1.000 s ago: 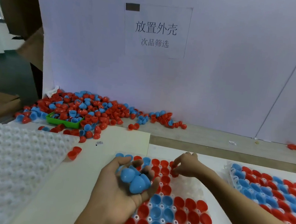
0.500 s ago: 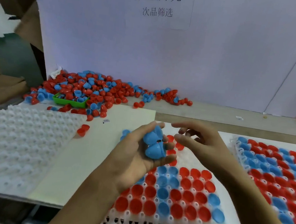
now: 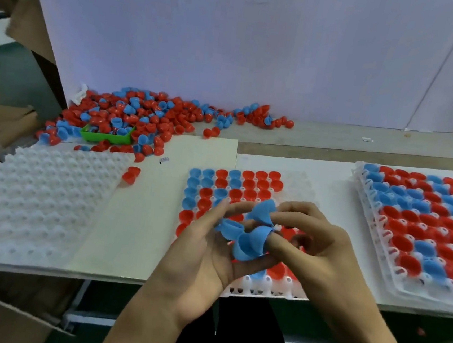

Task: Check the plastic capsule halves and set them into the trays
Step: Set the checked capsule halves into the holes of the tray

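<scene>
**Blue halves in both hands above the middle tray**

The left hand [image 3: 206,255] is cupped palm-up over the near end of the middle tray [image 3: 263,292], holding a small cluster of blue capsule halves [image 3: 243,239] against its fingers. The right hand [image 3: 315,243] meets it from the other side, thumb and forefinger pinching the topmost blue half [image 3: 263,212].

The middle tray is a white grid on the table [image 3: 329,181]. Its far rows hold blue halves on the left and red ones to the right, all open side up; the strip of pockets along its right edge looks unfilled. The hands hide much of its near part.

To the right, a filled tray [image 3: 419,226] carries red and blue halves in mixed patches and seems to rest on other trays. To the left lies a white dimpled tray [image 3: 37,203] with nothing in it.

At the back left a loose heap of red and blue halves [image 3: 153,117] spreads along the wall, burying a small green bin [image 3: 104,137] that holds a few blue ones. Two red halves [image 3: 131,174] lie apart near the dimpled tray.
</scene>
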